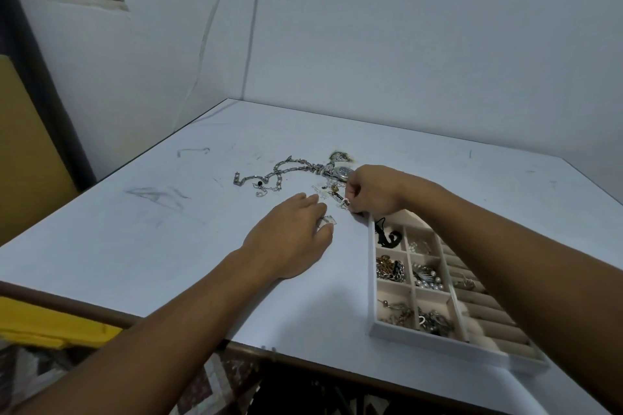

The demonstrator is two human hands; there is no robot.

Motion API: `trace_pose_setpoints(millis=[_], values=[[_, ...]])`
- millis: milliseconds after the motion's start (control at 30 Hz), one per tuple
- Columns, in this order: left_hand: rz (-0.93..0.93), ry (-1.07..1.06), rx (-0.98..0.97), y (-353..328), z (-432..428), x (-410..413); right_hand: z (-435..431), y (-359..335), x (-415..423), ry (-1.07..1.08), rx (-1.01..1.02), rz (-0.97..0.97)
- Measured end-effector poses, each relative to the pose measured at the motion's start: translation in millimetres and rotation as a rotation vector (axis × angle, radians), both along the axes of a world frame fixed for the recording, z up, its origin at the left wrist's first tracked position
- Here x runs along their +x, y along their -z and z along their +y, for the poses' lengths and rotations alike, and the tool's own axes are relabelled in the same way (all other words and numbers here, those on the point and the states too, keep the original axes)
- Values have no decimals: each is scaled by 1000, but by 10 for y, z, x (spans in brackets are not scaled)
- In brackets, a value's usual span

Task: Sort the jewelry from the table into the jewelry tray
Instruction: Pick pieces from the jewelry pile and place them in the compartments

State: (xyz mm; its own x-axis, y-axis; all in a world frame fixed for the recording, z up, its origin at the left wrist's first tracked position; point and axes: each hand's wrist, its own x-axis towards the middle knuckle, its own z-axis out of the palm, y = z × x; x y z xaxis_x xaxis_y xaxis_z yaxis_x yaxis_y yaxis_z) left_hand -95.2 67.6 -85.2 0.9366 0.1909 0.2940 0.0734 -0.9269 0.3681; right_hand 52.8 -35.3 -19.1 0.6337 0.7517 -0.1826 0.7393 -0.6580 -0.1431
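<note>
Leftmost of the loose jewelry, a chunky silver chain of long rectangular links snakes across the pale, scuffed matte counter, well to the left of the jewelry tray. Just right of the chain, and still left of the tray's far corner, lies a metal wristwatch with a round dark dial; any writing on the dial is too small to read. Below the watch, a scatter of tiny pieces, some clear, some gold-toned, rests on the counter.

The left hand lies palm down on the counter to the left of the tray, fingers loosely curled, its thumb and forefinger closed together on a small shiny silver piece at the fingertips. The right hand hovers just beyond the tray's far-left corner, fingers bunched and pinched on a small sparkling ring-like item; it is too small to name exactly.

The tray is a shallow white rectangle lined with beige velvety fabric. Its left compartments hold a black cord, gold and silver chains, pearls and tangled metal pieces; its right side has soft padded ring rolls, partly hidden by the right forearm.
</note>
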Motion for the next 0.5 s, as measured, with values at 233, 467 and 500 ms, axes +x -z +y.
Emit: trace_pose_setpoints(millis=[233, 467, 500], values=[[-90, -104, -477, -158, -121, -42, -131, -3, -38, 21, 232, -14], [-207, -112, -993, -296, -387, 65, -307, -97, -193, 17, 484, 111], [-200, -119, -1049, -305, -404, 93, -337, -104, -210, 15, 508, 131]])
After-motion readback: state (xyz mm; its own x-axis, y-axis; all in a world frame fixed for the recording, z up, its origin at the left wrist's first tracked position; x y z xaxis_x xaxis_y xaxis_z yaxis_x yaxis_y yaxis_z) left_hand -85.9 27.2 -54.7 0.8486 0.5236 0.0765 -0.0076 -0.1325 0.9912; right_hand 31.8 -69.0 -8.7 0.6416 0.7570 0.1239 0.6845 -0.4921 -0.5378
